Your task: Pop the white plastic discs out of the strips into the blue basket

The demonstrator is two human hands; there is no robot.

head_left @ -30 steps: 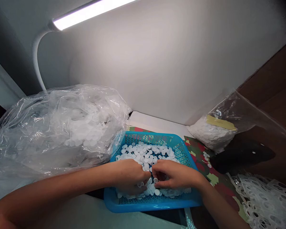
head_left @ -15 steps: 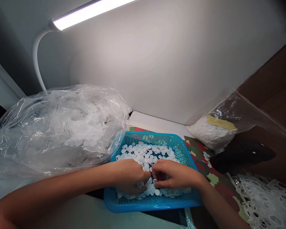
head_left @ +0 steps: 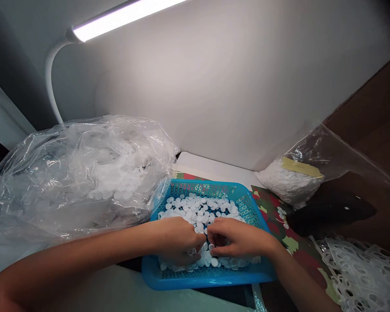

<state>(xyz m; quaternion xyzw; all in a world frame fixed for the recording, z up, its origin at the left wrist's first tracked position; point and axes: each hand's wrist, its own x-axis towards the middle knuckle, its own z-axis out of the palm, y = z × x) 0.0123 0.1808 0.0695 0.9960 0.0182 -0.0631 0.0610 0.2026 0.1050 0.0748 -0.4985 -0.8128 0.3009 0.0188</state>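
Over the blue perforated basket (head_left: 169, 284) both my hands are close together, fingertips almost meeting. My left hand (head_left: 180, 240) is closed with curled fingers, and a small white plastic piece with a ring-like edge (head_left: 191, 251) shows between them. Thumb and forefinger of my right hand (head_left: 232, 237) come together in a pinch at a small white plastic disc (head_left: 211, 246). Many loose white discs (head_left: 198, 208) lie in the basket beneath and beyond the hands. My palms and some fingertips are hidden.
A large clear plastic bag (head_left: 68, 173) of white pieces bulges at left. At right stand a smaller bag (head_left: 289, 182) with a yellow label, a dark object (head_left: 338, 210) and a heap of white ring-holed scraps (head_left: 367, 273). A lamp (head_left: 123, 19) shines overhead.
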